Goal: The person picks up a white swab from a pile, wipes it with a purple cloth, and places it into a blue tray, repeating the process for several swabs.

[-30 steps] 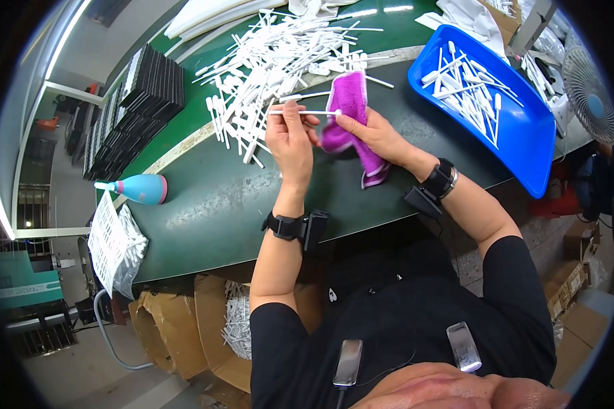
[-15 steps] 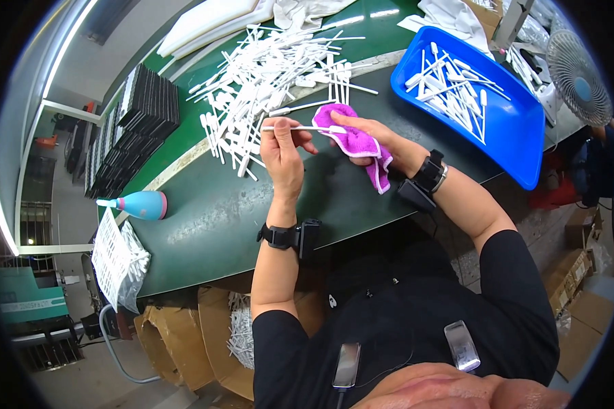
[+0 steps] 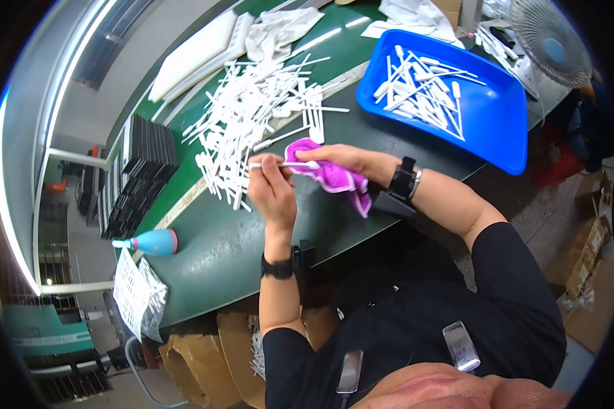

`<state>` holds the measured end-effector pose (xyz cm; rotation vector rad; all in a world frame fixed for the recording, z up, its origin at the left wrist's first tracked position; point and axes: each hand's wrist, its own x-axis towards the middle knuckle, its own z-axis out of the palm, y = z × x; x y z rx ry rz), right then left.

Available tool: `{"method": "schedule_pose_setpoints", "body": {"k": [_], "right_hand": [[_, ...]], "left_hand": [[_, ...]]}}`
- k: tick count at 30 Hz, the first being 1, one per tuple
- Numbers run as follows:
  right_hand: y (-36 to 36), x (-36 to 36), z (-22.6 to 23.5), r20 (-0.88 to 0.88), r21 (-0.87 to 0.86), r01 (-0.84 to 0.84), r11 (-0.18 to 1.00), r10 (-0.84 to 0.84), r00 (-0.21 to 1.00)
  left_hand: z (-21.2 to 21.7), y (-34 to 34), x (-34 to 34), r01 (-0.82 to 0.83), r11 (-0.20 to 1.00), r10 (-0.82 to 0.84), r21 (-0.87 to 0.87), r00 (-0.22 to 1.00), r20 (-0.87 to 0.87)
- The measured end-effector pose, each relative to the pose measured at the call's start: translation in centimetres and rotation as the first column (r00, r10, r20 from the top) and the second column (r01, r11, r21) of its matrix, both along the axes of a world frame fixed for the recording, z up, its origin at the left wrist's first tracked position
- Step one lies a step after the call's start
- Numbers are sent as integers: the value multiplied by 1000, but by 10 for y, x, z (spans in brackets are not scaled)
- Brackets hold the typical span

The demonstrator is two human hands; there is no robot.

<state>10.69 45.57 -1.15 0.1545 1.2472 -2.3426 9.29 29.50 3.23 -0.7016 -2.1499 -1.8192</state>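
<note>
In my left hand (image 3: pixel 273 191) is a white swab (image 3: pixel 295 164), its thin stick pinched between thumb and fingers. The stick lies nearly level, and its padded white tip points right. My right hand (image 3: pixel 340 158) is closed on a purple cloth (image 3: pixel 335 178) with a pale edge, which hangs down below the fingers. The swab's tip is right against the cloth, close to my right thumb. Beyond my left hand spreads a heap of loose white swabs (image 3: pixel 242 102) on the green table (image 3: pixel 218 259). More swabs lie in a blue tray (image 3: pixel 494 129) to the right.
Stacked black trays (image 3: pixel 147 153) stand at the left, with a light-blue squeeze bottle (image 3: pixel 155 242) and a bag of swabs (image 3: pixel 155 296) nearer me. White foam sheets (image 3: pixel 198 58) and a white cloth (image 3: pixel 276 34) lie at the back. A fan (image 3: pixel 552 48) stands far right.
The whole view has turned and shifted, so table and hands sit differently in the picture. Both hands keep their hold on swab and cloth, and the tip stays by the cloth.
</note>
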Motion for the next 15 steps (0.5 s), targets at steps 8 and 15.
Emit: {"method": "schedule_pose_setpoints", "body": {"k": [8,15], "right_hand": [[11,9,-12,-80,-151,47,987,-59,995],[16,10,-43,-481,126,-61,990,115,869]], "left_hand": [[60,54,16,-68,988,-67,-141,631,-773],[41,150,16,3,824,-346,-566,794,-500]]}}
